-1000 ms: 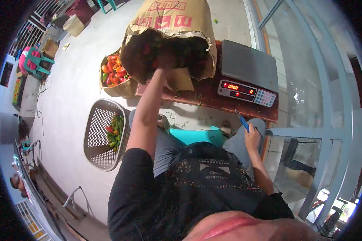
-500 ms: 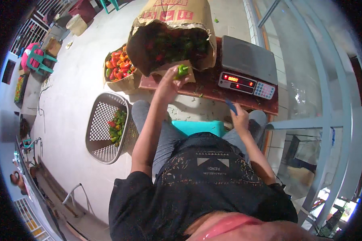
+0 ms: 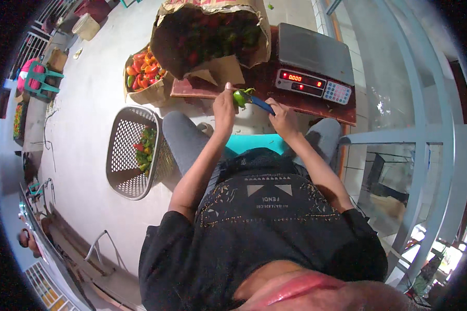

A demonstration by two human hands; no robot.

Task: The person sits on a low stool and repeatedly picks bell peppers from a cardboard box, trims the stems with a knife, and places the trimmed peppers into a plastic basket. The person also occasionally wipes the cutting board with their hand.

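Closer than half a second ago, my left hand (image 3: pixel 224 111) and right hand (image 3: pixel 283 119) are meeting near the dark red wooden bench's (image 3: pixel 316 108) front edge. My left fingers are clamping a glossy green pepper (image 3: pixel 237 99); my right ones are gripping a slim blue-handled knife (image 3: pixel 263 105), its far end reaching the stem. A grey-beige perforated plastic basket (image 3: pixel 120 155) is standing off the bench's left corner. Beyond, a grey flat-topped scale (image 3: pixel 314 49) is resting toward the right end, and a torn brown paper sack (image 3: pixel 265 41) of peppers is lying beside it.

Head-worn fisheye view, facing steeply down, black shirt (image 3: pixel 267 228) close, left hand (image 3: pixel 224 111) and right hand (image 3: pixel 285 119) farther off
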